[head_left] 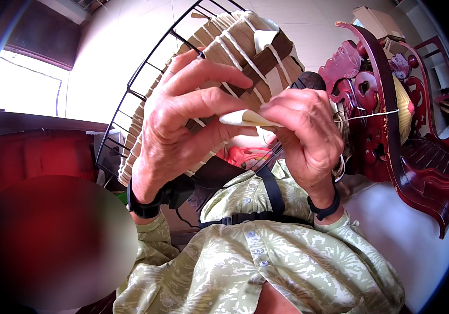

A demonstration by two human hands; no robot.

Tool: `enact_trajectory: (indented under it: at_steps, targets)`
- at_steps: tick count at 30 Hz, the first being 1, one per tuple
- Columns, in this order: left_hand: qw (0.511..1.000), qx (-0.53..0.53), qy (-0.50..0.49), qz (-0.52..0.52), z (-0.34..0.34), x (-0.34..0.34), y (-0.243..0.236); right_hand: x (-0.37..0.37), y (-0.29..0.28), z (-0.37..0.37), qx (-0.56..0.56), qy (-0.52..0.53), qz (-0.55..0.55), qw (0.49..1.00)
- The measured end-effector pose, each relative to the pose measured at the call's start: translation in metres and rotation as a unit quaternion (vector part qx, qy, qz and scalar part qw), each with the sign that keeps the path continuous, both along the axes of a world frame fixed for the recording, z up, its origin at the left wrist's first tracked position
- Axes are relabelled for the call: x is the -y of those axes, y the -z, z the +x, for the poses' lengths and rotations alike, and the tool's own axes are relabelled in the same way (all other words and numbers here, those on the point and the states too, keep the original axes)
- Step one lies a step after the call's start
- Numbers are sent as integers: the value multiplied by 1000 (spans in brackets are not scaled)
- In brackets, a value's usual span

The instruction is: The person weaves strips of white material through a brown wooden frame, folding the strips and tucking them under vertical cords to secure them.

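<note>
Pinching a folded cream strip [244, 119] between thumb and fingers, the right hand [308, 128] steadies its right end; the left hand [180, 107] closes thumb and forefinger about the rounded left end, its other fingers curved and spread above. The strip sits in front of the chest, between both hands. Black bands circle the wrists, and a black chest strap [228, 220] with a buckle crosses the pale green patterned shirt [277, 256]. Just beyond the hands, a tan woven panel [222, 56], wrapped with white cords and crossed by a dark brown band, leans tilted along a black wire frame [128, 88]. A red plastic object [245, 155] shows below the strip, partly hidden. To the right stands a carved dark-red wooden chair [390, 99]; to the left, a red cushion [38, 162]. Farther off, a cardboard box [377, 24] rests near pale floor tiles [316, 18].
</note>
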State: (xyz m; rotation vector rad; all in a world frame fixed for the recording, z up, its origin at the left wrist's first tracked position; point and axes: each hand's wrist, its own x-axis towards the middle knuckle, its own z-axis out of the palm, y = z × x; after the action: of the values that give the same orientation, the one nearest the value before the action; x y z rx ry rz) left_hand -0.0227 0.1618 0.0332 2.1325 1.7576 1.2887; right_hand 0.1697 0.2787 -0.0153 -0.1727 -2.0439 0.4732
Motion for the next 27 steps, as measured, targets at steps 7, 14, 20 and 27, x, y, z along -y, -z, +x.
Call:
enact_trajectory:
  at_steps: [7, 14, 20, 27]
  targets:
    - [999, -36, -12, -6, -1, 0, -1, 13, -31, 44, -190, 35, -25, 981]
    - [999, 36, -13, -21, 7, 0, -3, 24, -12, -13, -38, 52, 0, 998]
    - [999, 2, 13, -42, -4, 3, -8, 22, -10, -11, -76, -7, -39, 996]
    - [994, 43, -93, 48, 11, -5, 9, 2, -16, 10, -250, 6, -125, 960]
